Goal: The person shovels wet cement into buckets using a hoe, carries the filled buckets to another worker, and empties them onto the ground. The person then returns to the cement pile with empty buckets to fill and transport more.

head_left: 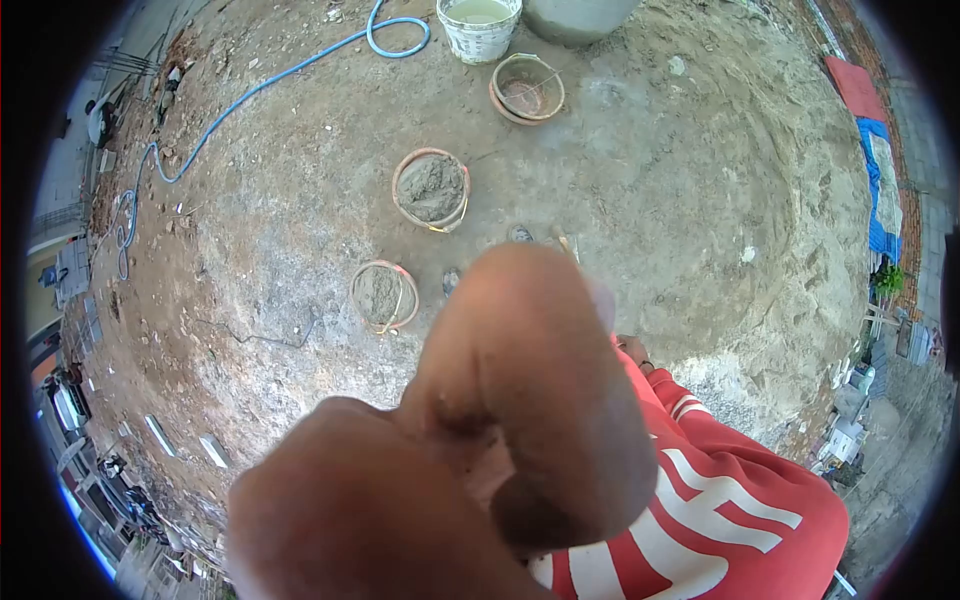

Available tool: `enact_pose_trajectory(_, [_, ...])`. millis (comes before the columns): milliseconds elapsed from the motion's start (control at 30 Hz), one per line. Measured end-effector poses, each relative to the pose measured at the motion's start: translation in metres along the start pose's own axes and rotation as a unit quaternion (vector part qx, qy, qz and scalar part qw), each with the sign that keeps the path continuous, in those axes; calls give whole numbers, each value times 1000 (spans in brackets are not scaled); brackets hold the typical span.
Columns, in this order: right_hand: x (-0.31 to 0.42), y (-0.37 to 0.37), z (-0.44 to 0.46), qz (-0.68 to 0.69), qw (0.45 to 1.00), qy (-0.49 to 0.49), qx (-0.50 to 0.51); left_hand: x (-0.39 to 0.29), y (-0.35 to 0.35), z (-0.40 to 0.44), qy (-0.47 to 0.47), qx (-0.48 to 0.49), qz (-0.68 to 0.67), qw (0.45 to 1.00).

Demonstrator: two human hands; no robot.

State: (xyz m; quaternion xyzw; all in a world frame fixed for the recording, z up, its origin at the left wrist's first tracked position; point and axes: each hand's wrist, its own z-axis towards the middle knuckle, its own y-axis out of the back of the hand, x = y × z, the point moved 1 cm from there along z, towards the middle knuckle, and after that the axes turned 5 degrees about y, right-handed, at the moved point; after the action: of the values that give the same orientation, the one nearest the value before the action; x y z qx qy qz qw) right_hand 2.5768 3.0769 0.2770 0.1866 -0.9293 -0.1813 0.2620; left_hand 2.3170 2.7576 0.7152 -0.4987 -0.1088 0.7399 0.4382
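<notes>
My left hand [400, 450] is very close to the camera and blurred, covering the lower middle of the head view. Its fingers are bent and closed; whatever they hold, if anything, is hidden. Behind it, at the end of a red sleeve [735, 430], my right hand [632, 349] shows only in part, low by my body. Its fingers are too hidden to read. A short piece of a wooden stick [568, 245] appears just past the left hand's bent finger; I cannot tell whether the right hand touches it. Dark shoe tips [520, 233] show beside the stick.
Ahead stand a bucket of wet mortar [432, 188], another filled bucket [384, 297] and a bucket with a little residue [527, 90]. A white pail of water [479, 30] stands beside a large grey container [578, 18]. A blue hose [262, 88] winds along the left ground.
</notes>
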Motion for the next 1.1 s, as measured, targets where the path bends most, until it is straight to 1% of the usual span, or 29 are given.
enact_pose_trajectory(33, [22,21,-9,-5,1000,1,-2,9,-3,5,0,1,-5,1000])
enact_pose_trajectory(67, [45,39,-20,-81,994,61,-41,19,-7,9,-2,1,-5,1000])
enact_pose_trajectory(100, [60,51,-18,-155,977,127,-75,26,-7,16,-4,0,-3,1000])
enact_pose_trajectory(133, [-34,40,51,31,999,-7,21,35,-10,18,-5,0,0,1000])
enact_pose_trajectory(167, [-44,57,61,21,999,-2,33,41,-13,22,-8,0,1,1000])
enact_pose_trajectory(233, [-34,84,80,31,997,-37,60,55,-18,31,-14,3,4,1000])
enact_pose_trajectory(367, [0,132,112,-13,997,-29,76,81,-27,44,-26,11,15,999])
enact_pose_trajectory(400, [7,142,122,-1,997,-29,77,86,-28,47,-30,10,19,999])
enact_pose_trajectory(433, [17,146,131,12,997,-29,77,90,-29,48,-33,10,22,999])
enact_pose_trajectory(500, [42,157,146,-17,996,-18,86,100,-33,51,-35,8,32,999])
enact_pose_trajectory(533, [63,159,137,-33,996,-13,80,106,-34,52,-38,6,33,999])
enact_pose_trajectory(567, [38,163,162,-44,996,-6,83,111,-34,51,-39,5,30,999])
enact_pose_trajectory(633, [-17,162,232,-59,988,75,123,113,-34,52,-40,3,41,998])
enact_pose_trajectory(667, [-11,153,238,-73,980,114,143,114,-34,51,-43,1,47,998])
enact_pose_trajectory(700, [-9,161,236,-72,978,135,142,115,-34,51,-45,-1,52,998])
enact_pose_trajectory(767, [82,169,166,-71,972,176,141,115,-33,52,-51,-3,57,997])
enact_pose_trajectory(800, [66,164,188,-73,971,179,142,115,-32,52,-52,-4,60,997])
enact_pose_trajectory(867, [-3,147,243,-108,972,148,144,117,-32,52,-53,-7,61,997])
enact_pose_trajectory(900, [-15,151,249,-110,972,148,145,117,-30,51,-55,-7,63,996])
enact_pose_trajectory(1100, [-6,143,233,-277,923,247,98,119,-28,52,-51,-5,75,996])
